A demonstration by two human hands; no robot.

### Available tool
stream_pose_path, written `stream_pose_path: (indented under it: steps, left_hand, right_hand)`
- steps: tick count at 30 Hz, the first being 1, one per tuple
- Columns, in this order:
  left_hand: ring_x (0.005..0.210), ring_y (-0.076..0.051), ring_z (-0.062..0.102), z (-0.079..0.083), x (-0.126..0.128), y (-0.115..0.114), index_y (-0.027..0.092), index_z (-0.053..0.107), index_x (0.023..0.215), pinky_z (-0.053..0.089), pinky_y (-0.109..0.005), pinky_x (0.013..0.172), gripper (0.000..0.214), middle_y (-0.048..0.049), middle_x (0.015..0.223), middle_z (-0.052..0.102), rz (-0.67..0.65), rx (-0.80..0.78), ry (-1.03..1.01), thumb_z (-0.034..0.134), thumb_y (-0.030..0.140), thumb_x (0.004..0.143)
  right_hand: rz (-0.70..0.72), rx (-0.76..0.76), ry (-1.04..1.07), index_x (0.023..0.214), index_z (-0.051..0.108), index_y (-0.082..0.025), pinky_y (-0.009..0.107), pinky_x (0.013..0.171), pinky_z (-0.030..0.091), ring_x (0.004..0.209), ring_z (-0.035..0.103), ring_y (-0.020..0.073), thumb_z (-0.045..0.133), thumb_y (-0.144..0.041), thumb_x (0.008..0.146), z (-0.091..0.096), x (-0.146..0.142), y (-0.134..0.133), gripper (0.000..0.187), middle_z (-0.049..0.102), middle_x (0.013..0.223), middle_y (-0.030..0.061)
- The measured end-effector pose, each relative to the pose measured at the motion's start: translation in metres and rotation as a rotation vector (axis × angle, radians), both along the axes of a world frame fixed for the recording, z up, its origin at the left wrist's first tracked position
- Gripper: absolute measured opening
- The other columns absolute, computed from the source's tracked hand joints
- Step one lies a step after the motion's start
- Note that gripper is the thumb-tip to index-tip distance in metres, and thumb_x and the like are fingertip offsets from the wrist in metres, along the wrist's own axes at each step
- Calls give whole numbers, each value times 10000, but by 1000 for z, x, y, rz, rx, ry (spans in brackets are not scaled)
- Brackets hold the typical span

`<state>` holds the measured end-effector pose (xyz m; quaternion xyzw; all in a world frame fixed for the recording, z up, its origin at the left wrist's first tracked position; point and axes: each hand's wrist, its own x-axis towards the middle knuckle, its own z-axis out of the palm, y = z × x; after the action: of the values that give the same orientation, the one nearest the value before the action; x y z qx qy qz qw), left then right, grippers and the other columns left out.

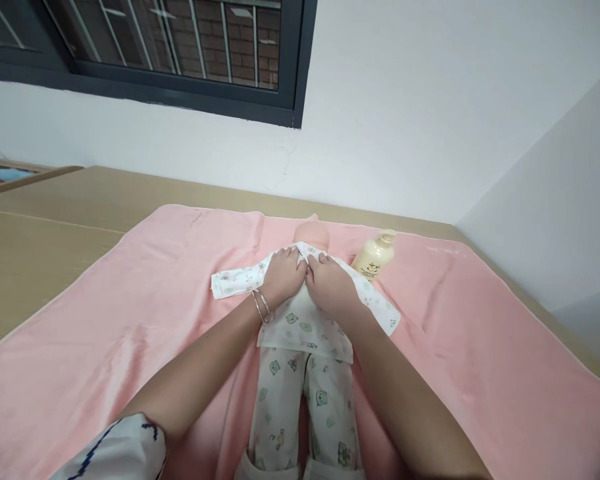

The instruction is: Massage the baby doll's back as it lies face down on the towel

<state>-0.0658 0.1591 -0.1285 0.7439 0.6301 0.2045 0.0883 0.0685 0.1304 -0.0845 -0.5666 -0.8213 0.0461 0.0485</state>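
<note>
A baby doll (311, 235) lies on its back on a pink towel (130, 313), head toward the wall. It wears a white printed top (305, 327) and matching trousers (300, 400). My left hand (283, 275), with bangles on the wrist, rests on the doll's chest with its fingers curled on the top's fabric near the collar. My right hand (330, 283) lies beside it, fingers pinching the same collar edge under the doll's chin. Both sleeves of the top spread out to the sides.
A cream lotion bottle (375, 257) lies on the towel just right of the doll's head. The towel covers a tan bed surface (45, 233) set against a white wall, with a dark-framed window (180, 53) above.
</note>
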Motion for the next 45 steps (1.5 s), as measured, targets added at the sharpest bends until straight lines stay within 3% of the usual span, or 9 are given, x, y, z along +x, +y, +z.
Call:
stream_pose_path:
  steps: [3, 8, 12, 15, 20, 25, 30, 38, 45]
  left_hand:
    - [1256, -308, 619, -8, 1, 0, 77, 640, 1260, 459, -460, 1143, 446, -183, 1331, 695, 21, 53, -33, 313, 285, 1039]
    - [1311, -290, 610, -19, 3, -1, 120, 646, 1324, 438, -452, 1192, 472, -151, 1346, 708, 57, 124, -115, 330, 339, 1051]
    - [1333, -287, 604, -19, 3, -2, 116, 638, 1367, 436, -452, 1209, 492, -146, 1382, 700, 63, 115, -145, 339, 336, 1043]
    - [1329, -294, 604, -16, 4, -3, 100, 650, 1351, 438, -460, 1211, 505, -155, 1406, 688, 67, 109, -162, 322, 321, 1037]
    - [1333, -282, 608, -16, 3, -3, 135, 668, 1320, 435, -443, 1218, 490, -132, 1381, 705, 67, 97, -172, 326, 353, 1046]
    - [1335, -275, 609, -20, 2, -1, 121, 652, 1347, 425, -446, 1230, 536, -135, 1376, 708, 61, 128, -173, 257, 353, 1068]
    - [1325, -295, 613, -19, 2, -2, 103, 660, 1338, 433, -466, 1218, 521, -148, 1388, 701, 52, 116, -189, 286, 334, 1059]
    - [1316, -302, 621, -22, 1, 0, 93, 662, 1356, 431, -476, 1214, 500, -157, 1384, 703, 56, 138, -230, 325, 291, 1044]
    - [1292, -305, 642, -21, 2, 0, 108, 698, 1294, 456, -484, 1199, 465, -160, 1337, 724, 59, 143, -257, 365, 268, 1010]
  right_hand:
    - [-49, -47, 105, 1485, 584, -134, 425, 1260, 403, 1493, 474, 286, 266, -261, 1078, -4, 3, 9, 531, 552, 1517, 166]
    - [-145, -88, 124, 1677, 283, -52, 553, 1370, 157, 1652, 189, 322, 280, -414, 1098, -19, 12, 28, 683, 230, 1724, 194]
    - [-94, -64, 191, 1599, 444, -69, 530, 1356, 234, 1598, 323, 316, 330, -371, 1075, -14, 14, 25, 615, 344, 1682, 179]
    - [-74, -13, 354, 1564, 518, -96, 408, 1359, 294, 1590, 366, 252, 387, -289, 1039, -2, 12, 14, 574, 404, 1659, 134]
    - [-253, 79, 510, 1568, 534, -173, 374, 1312, 390, 1517, 482, 214, 361, -262, 1029, -4, 1, 4, 573, 500, 1603, 62]
    - [-178, 12, 314, 1592, 472, -40, 490, 1396, 183, 1633, 282, 288, 350, -228, 1028, -18, -2, 12, 607, 354, 1678, 171]
    - [-121, 111, 492, 1603, 473, -83, 394, 1386, 271, 1625, 317, 220, 392, -214, 1002, -11, 5, 12, 621, 337, 1695, 129]
    - [-88, 92, 448, 1495, 604, -48, 482, 1373, 299, 1573, 410, 296, 433, -178, 979, -30, 1, 21, 559, 447, 1618, 167]
    - [-70, 268, 643, 1526, 581, -108, 426, 1365, 344, 1593, 386, 224, 409, -200, 970, -13, 7, 11, 589, 372, 1678, 93]
